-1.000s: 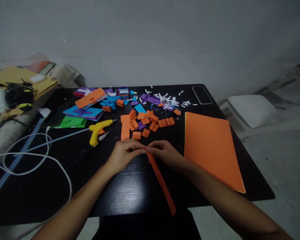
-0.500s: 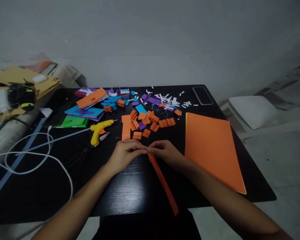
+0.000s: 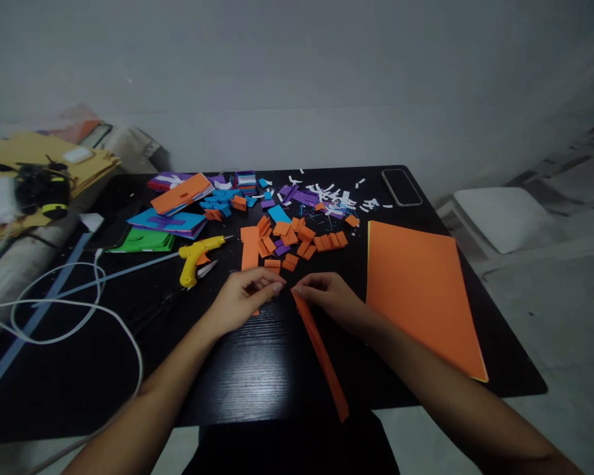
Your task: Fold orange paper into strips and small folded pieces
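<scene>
Pinched in my right hand (image 3: pixel 327 295) is the top end of a long folded orange paper strip (image 3: pixel 324 356), which slants down toward the table's front edge. My left hand (image 3: pixel 250 293) is just left of it, thumb and fingertips slightly apart, with nothing seen between them. Partly under my left hand lies a flat orange strip (image 3: pixel 250 251). Beyond both hands are several small folded orange pieces (image 3: pixel 305 251), with a few purple and blue ones among them.
Orange sheets (image 3: pixel 420 290) lie at the right, below a phone (image 3: pixel 400 187). A yellow glue gun (image 3: pixel 193 259), folded paper stacks (image 3: pixel 165 223) and a white cable (image 3: pixel 113 315) are at the left. White scraps (image 3: pixel 331 196) lie at the back.
My left hand has come away from the strip's top end and moved slightly left, its fingers parting. The strip stays in my right hand, its lower end shifted slightly left.
</scene>
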